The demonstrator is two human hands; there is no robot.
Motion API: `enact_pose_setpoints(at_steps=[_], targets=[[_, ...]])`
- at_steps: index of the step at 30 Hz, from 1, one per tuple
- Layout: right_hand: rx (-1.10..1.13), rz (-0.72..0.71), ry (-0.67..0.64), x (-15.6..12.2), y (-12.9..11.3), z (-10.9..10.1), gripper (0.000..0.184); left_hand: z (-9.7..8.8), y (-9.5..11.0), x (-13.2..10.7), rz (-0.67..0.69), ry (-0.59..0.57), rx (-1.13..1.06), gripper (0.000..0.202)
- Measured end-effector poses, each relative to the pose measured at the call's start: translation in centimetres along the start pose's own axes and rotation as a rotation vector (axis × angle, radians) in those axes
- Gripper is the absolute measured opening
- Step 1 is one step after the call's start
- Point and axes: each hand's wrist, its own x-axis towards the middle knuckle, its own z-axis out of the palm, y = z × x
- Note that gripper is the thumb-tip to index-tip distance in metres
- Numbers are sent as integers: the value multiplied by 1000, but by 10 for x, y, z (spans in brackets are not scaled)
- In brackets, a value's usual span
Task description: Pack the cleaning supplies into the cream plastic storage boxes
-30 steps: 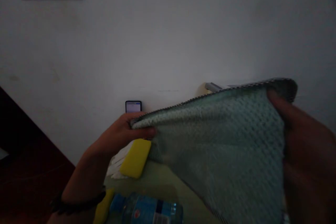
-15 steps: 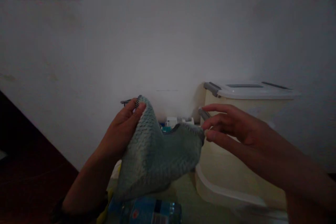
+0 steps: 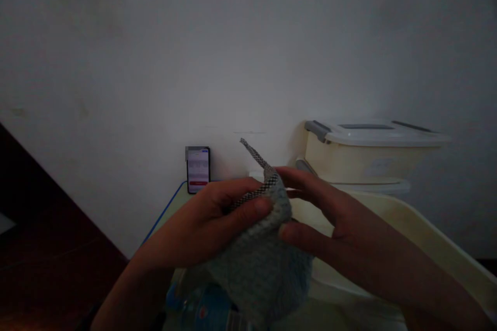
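I hold a pale green waffle-weave cloth (image 3: 258, 269) with a dark checked edge, bunched in front of me. My left hand (image 3: 209, 225) is closed on its upper edge, thumb pinching the checked hem. My right hand (image 3: 330, 232) touches the cloth from the right, with its fingers extended against it and the thumb pressed on the fabric. One corner of the cloth sticks up above both hands.
A phone (image 3: 198, 169) with a lit screen leans against the white wall. Cream plastic bins with a grey-latched lid (image 3: 373, 152) stand at right. A blue-labelled water bottle (image 3: 198, 310) lies on the table below the cloth. The scene is dim.
The cloth, spread wide a second ago, has been gathered. Both hands came together at the centre, and the cloth's two held corners met.
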Motion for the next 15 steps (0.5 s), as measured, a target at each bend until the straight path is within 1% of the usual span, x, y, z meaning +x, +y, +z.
enact_pose_setpoints(at_steps=[2,4,6,8,11,13,15], targets=[[32,5,-23,-1,1,0,54,0,1,0,30,-2,44,17],[46,15,-27,-2,1,-1,60,-1,0,0,57,-1,88,18],[35,-23,-19,-1,2,-1,61,-2,0,0,79,-5,133,21],[0,-95,2,0,2,-2,52,-2,-1,-1,105,-5,186,24],[-45,-158,36,2,0,-2,26,-2,-1,-1,132,2,258,22],[-50,-147,72,3,-1,-4,13,-3,0,-2,117,26,293,18],[-46,-112,92,2,-3,-6,10,-5,1,-2,94,48,317,15]])
